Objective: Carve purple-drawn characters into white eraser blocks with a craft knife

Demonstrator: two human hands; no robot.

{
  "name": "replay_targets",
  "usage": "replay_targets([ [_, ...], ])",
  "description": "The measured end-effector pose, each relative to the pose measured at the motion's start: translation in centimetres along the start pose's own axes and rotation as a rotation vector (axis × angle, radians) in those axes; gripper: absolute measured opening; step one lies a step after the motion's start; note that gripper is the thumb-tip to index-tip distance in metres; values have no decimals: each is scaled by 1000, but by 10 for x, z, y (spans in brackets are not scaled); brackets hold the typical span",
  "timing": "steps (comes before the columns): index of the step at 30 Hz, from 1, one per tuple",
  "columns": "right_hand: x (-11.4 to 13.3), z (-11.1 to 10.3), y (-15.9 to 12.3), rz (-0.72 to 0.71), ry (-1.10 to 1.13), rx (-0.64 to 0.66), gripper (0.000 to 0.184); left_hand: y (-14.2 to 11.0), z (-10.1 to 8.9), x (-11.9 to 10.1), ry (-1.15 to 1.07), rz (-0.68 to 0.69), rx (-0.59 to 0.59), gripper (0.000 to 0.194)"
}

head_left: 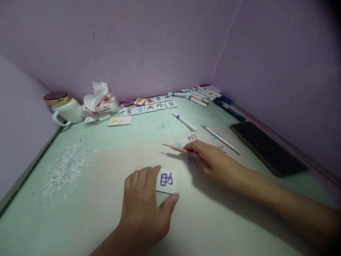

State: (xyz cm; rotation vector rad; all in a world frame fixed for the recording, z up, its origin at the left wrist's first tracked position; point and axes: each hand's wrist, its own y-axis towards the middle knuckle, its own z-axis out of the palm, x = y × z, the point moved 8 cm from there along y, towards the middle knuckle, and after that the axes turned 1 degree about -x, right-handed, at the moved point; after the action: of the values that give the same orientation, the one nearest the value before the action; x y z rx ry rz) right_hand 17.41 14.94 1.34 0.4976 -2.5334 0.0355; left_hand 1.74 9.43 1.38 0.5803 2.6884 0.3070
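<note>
My left hand (pixel 145 204) pinches a small white square tile (pixel 167 181) with a purple character, held flat on the pale green table (pixel 106 149) near the front middle. My right hand (pixel 210 158) is closed round a thin wooden-handled tool (pixel 177 148) whose metal point sticks out to the left, just above the table. Under the right hand lie other pale tiles (pixel 191 138) with blue and purple characters, partly hidden by the fingers.
A metal craft knife (pixel 221 139) and a purple-capped marker (pixel 184 121) lie beyond my right hand. A dark phone (pixel 268 147) is at right. Several markers (pixel 202 95), rows of character tiles (pixel 149 105), a tissue pack (pixel 99 101) and a white mug (pixel 65 108) line the back wall. White crumbs (pixel 66 167) lie left.
</note>
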Motion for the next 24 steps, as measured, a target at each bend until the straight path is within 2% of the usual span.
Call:
replay_targets([
  [2, 3, 1, -12, -33, 79, -9, 28, 4, 3, 1, 46, -34, 18, 50],
  [5, 7, 5, -21, -40, 126, -4, 26, 7, 7, 0, 64, -23, 38, 47],
  [8, 8, 6, -22, -21, 86, -6, 25, 4, 6, -3, 33, 29, 35, 45],
  [14, 5, 10, -25, -13, 4, 26, 24, -3, 4, -3, -103, 104, 48, 65],
  [20, 12, 9, -33, -109, -65, 56, 28, -3, 5, 2, -110, 57, 54, 44],
  [24, 15, 9, -34, -114, -144, 34, 30, -4, 7, 2, -73, 94, 46, 39],
])
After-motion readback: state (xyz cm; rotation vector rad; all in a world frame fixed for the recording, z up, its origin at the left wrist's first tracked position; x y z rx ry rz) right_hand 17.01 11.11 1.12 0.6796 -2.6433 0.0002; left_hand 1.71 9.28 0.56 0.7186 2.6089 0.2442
